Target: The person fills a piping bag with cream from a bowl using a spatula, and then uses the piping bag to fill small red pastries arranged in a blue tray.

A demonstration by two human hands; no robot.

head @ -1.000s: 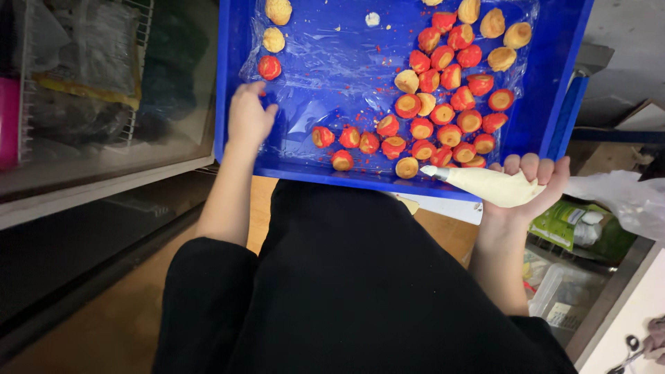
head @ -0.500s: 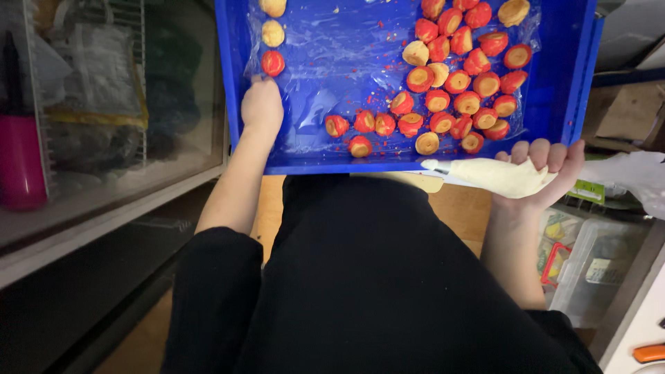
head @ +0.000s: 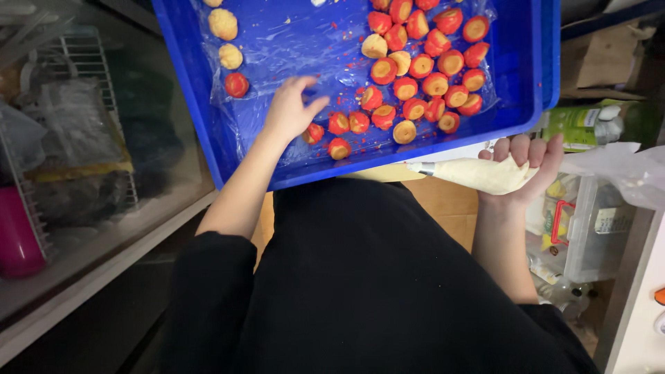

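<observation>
Both hands are busy: the left hand [head: 289, 111] hangs loose-fingered, gripping nothing, over the blue tray [head: 181, 76], nearest the small red-coated puffs [head: 339, 123] at its near edge, while the right hand [head: 524, 163] is clenched round a cream-filled piping bag [head: 478, 173] held just outside the tray. It looks like filling work; next a puff must be picked up and met by the metal nozzle [head: 420, 167]. They are round and red-crusted with pale tan faces, scattered on crumb-flecked plastic film [head: 277, 41].

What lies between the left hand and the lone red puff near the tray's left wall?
In the head view, only bare crumpled plastic film separates the left hand from the red puff.
</observation>
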